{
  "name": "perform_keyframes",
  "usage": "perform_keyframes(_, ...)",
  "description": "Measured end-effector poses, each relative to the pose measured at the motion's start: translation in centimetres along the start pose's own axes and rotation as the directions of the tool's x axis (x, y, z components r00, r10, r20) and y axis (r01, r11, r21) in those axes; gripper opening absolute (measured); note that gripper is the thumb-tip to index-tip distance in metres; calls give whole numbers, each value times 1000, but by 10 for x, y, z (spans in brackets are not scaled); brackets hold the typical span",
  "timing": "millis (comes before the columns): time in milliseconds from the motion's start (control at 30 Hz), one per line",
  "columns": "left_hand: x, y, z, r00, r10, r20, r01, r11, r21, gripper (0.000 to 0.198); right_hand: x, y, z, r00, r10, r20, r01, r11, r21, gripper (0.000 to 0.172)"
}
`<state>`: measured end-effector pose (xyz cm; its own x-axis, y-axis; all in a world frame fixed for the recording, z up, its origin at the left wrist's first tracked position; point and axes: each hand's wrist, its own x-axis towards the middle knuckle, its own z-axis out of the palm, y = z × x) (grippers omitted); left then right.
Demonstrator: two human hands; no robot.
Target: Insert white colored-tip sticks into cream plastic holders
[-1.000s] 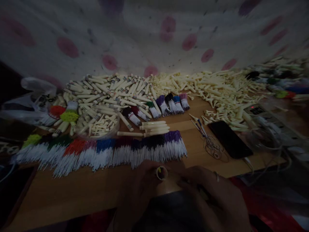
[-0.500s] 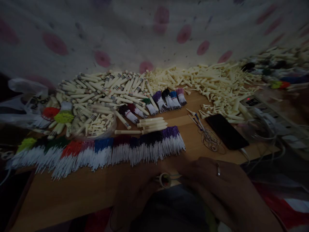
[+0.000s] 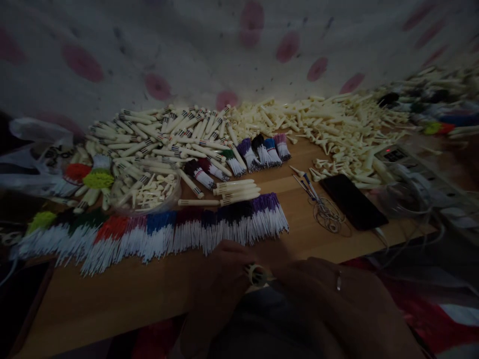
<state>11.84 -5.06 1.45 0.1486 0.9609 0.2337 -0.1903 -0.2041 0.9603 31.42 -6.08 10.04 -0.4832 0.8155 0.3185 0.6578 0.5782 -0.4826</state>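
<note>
My left hand [image 3: 220, 281] is closed around a cream pen barrel [image 3: 258, 284], its round open end facing up toward me. Dark slots show beside the rim, and the inside is too dim to make out. Just right of the barrel, my right hand [image 3: 337, 294], with a ring on one finger, is bent with its fingertips together. A thin pale sliver shows at those fingertips, but its kind is unclear. Beyond my hands lies a row of thin white pen refills [image 3: 187, 237] with coloured ends, grouped by colour.
Cream pen barrels [image 3: 145, 132] and pale cone-shaped parts [image 3: 337, 119] are heaped along the curtain. A clear tub [image 3: 175, 197] holds small pieces. Banded refill bundles [image 3: 250, 157], a black phone [image 3: 354, 202], a tangled cord [image 3: 329, 217] and a power strip [image 3: 419, 169] lie around the table.
The barrel's open end has shifted slightly right and up in my left hand. My right hand has moved a little lower, and the thin pale pieces between the hands show less.
</note>
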Motion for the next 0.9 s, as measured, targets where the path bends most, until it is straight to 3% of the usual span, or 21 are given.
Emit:
perform_keyframes(100,1,-3,0,999,42,16,-41,998,-52,23,0,0,0,1000,-13,-28,14,1000,16,32)
perform_keyframes(367,5,0,1,998,55,23,-52,994,-97,15,-3,2,3,994,-54,-94,50,998,-42,27)
perform_keyframes(667,2,2,-1,1000,-2,6,3,999,-41,18,-2,3,5,998,-14,-67,14,1000,1,30)
perform_keyframes(900,5,2,1,1000,20,15,-20,999,-30,13,-3,5,8,999,7,-37,-6,999,41,35)
